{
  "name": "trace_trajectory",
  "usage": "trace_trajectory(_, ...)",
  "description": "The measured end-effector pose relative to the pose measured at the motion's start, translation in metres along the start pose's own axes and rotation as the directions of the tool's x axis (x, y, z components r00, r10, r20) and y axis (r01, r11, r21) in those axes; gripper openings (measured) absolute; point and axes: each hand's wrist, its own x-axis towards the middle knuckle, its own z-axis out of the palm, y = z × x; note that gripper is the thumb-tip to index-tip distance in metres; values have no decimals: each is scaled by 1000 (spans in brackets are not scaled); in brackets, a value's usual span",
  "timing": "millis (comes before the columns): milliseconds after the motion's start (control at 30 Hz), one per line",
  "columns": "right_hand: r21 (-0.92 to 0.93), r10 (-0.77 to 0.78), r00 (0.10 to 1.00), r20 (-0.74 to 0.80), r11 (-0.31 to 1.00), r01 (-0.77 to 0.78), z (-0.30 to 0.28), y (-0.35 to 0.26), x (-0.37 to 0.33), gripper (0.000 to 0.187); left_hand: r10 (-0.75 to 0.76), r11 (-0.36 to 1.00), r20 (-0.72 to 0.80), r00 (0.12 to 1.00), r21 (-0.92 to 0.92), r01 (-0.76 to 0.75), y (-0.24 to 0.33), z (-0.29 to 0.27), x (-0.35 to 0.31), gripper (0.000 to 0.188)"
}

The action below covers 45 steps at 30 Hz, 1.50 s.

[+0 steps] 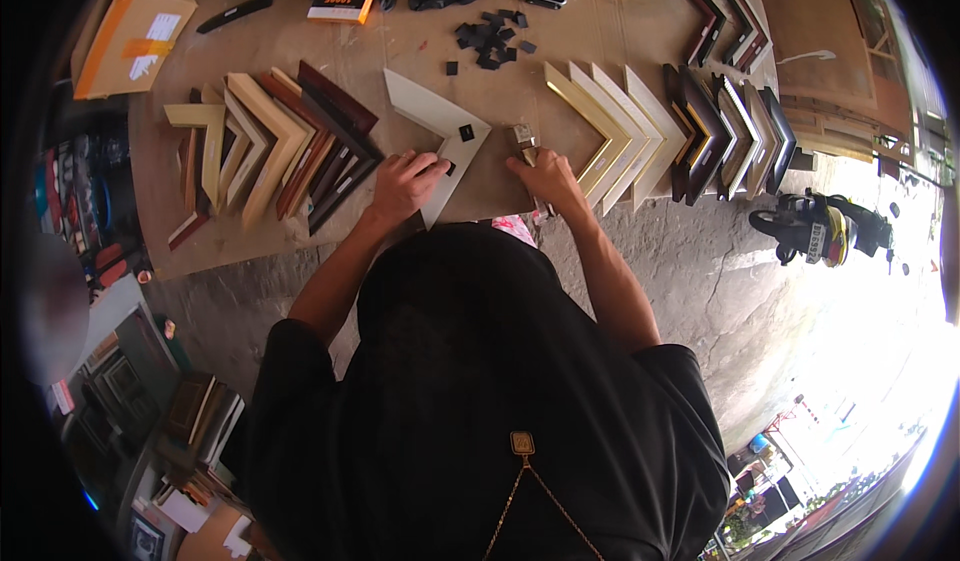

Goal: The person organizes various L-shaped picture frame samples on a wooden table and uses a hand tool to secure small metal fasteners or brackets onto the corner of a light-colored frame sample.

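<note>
Our left hand (405, 183) has its fingers curled down, pressing on the white frame corner (440, 141) flat on the brown tabletop (300, 36). Our right hand (545, 176) has fingers closed around a small metallic tool (524, 141), just right of the corner. Both forearms reach forward, elbows bent. Frame corner samples (270, 146) are fanned left, more (640, 131) right.

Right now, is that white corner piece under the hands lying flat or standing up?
Flat. The white corner piece lies face up on the board, the left hand pressing on one arm.
</note>
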Motion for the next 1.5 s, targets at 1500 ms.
trace_trajectory(1500,-398,-289,943,163,856,331,62,-35,-50,33,-209,776,104,972,-587,230,-24,12,-39,21)
